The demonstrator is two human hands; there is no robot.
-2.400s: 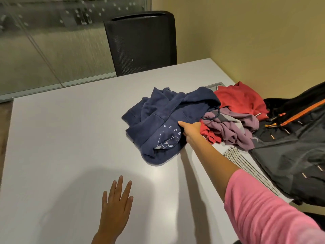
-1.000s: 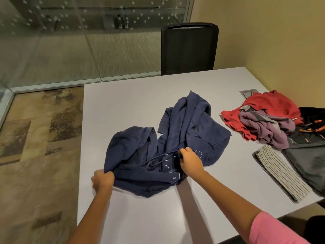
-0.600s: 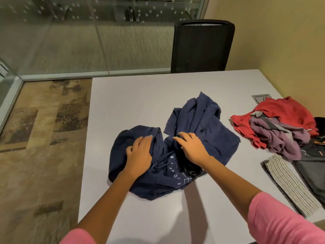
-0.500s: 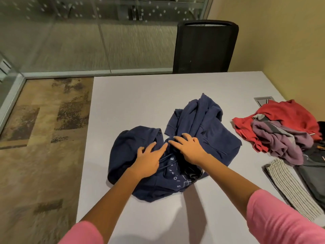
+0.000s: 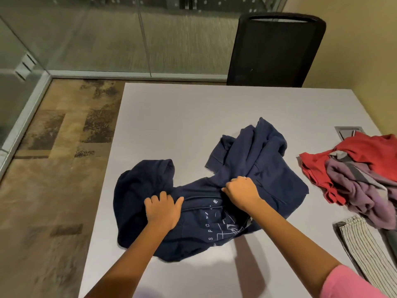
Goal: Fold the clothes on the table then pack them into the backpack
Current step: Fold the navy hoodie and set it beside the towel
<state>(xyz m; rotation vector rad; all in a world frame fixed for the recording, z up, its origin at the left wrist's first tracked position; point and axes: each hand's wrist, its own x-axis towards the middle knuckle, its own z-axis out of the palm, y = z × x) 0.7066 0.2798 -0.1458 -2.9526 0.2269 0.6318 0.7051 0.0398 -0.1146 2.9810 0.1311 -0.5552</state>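
Note:
A crumpled navy hoodie (image 5: 264, 168) with white print lies in the middle of the white table (image 5: 182, 117). Its hood lies to the left. My left hand (image 5: 162, 209) rests on the cloth beside the hood, fingers curled into the fabric. My right hand (image 5: 242, 193) is fisted on a bunch of the hoodie's chest fabric. At the right edge lies a pile with a red garment (image 5: 365, 151) and a purple garment (image 5: 361, 190). A folded striped cloth (image 5: 365, 252) lies in front of that pile. The backpack is out of view.
A black office chair (image 5: 275, 50) stands behind the table's far edge. A glass wall runs along the back and left, with patterned carpet (image 5: 53, 168) left of the table. A cable hatch (image 5: 349, 131) sits in the tabletop near the red garment.
The hoodie was dragged from the pile to the table's middle. My hands have moved apart on it: the left toward the hood, the right closing into a fist on the chest fabric.

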